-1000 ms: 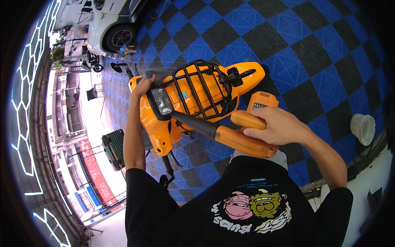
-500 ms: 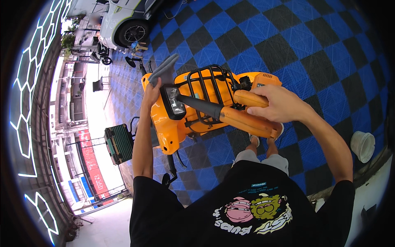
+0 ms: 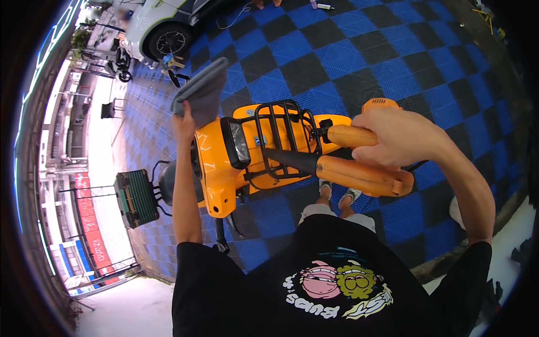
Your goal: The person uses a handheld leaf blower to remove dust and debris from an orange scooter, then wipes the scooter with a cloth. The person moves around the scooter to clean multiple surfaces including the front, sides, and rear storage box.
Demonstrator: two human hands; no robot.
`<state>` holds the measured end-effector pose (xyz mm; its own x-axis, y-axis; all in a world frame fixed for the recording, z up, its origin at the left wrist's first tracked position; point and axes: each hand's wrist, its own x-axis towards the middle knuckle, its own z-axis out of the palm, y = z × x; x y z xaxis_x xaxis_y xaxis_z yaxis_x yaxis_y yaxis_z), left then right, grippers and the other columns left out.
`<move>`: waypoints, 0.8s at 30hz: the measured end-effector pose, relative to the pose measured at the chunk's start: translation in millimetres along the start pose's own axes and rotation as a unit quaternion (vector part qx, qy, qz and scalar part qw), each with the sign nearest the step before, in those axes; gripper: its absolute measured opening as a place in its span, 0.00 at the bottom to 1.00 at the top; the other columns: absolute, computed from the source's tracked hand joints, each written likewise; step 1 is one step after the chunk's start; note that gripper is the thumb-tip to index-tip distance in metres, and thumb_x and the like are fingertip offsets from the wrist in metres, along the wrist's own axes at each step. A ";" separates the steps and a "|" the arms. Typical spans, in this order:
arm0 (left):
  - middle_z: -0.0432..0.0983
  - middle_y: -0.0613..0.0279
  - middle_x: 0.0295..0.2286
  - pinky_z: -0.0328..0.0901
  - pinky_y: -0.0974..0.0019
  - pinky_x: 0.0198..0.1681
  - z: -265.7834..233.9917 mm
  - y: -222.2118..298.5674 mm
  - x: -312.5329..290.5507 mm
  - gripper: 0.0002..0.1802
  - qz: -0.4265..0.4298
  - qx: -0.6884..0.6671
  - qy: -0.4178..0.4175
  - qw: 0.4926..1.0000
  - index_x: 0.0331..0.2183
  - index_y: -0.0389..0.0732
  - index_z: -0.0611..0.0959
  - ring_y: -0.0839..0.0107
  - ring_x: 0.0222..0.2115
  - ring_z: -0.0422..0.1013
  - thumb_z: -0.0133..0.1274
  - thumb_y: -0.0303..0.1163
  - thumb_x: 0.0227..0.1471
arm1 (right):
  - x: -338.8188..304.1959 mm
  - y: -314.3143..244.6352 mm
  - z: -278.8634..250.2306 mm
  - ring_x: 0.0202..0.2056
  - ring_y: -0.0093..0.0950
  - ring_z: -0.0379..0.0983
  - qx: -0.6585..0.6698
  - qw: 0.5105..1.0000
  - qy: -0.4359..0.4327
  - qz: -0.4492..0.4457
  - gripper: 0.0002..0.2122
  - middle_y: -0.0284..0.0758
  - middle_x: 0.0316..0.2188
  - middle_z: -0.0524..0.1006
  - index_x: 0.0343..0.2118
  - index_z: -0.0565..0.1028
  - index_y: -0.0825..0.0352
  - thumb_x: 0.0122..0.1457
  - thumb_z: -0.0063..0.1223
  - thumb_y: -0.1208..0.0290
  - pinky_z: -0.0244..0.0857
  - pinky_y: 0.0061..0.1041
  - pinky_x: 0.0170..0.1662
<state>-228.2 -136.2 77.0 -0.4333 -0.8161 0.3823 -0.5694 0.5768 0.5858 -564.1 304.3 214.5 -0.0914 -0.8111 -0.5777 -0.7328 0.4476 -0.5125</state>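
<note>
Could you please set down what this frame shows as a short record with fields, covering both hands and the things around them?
Setting: blue and black checkered tile floor, open to a street on the left
Main object: orange scooter with a black front rack
Left hand: raised, gripping a grey cloth above the scooter's left side
Right hand: closed on the handle of an orange handheld blower, black nozzle pointing at the rack
Nearby: white car at the top, green crate at the left
Person: black printed T-shirt
</note>
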 end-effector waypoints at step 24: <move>0.80 0.52 0.51 0.63 0.57 0.60 -28.7 5.4 -45.9 0.23 0.033 -0.164 -0.094 0.982 0.57 0.35 0.79 0.60 0.54 0.73 0.50 0.43 0.73 | 47.3 -78.9 20.2 0.37 0.39 0.84 -0.005 0.991 0.132 0.035 0.30 0.44 0.40 0.84 0.66 0.70 0.61 0.58 0.55 0.64 0.77 0.38 0.47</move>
<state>-191.4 -96.6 83.0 -0.5998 -0.7389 0.3069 -0.2943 0.5605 0.7741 -497.0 238.3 214.8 -0.3143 -0.8492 -0.4243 -0.7249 0.5033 -0.4703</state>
